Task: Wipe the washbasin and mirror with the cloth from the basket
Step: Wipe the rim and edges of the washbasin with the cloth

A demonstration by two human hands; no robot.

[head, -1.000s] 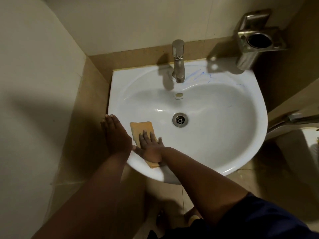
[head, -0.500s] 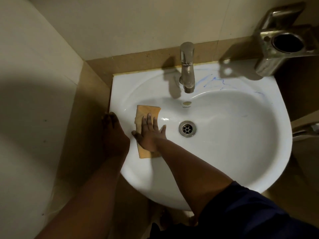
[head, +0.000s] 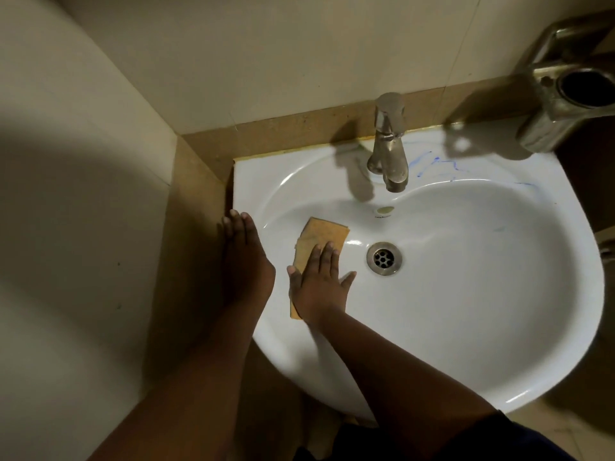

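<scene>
The right hand (head: 319, 284) presses flat, fingers straight, on the cloth (head: 319, 242) inside the washbasin (head: 466, 294), at nine o'clock from the drain (head: 384, 258), while the flat left hand (head: 246, 261) rests on the rim, probably for support.

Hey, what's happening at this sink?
A person is wiping a white washbasin. Their right hand presses a folded orange cloth flat against the inside of the bowl, left of the drain. The left hand rests open on the basin's left rim. Blue marks show on the rim beside the tap, not yet wiped. No mirror is in view.
</scene>
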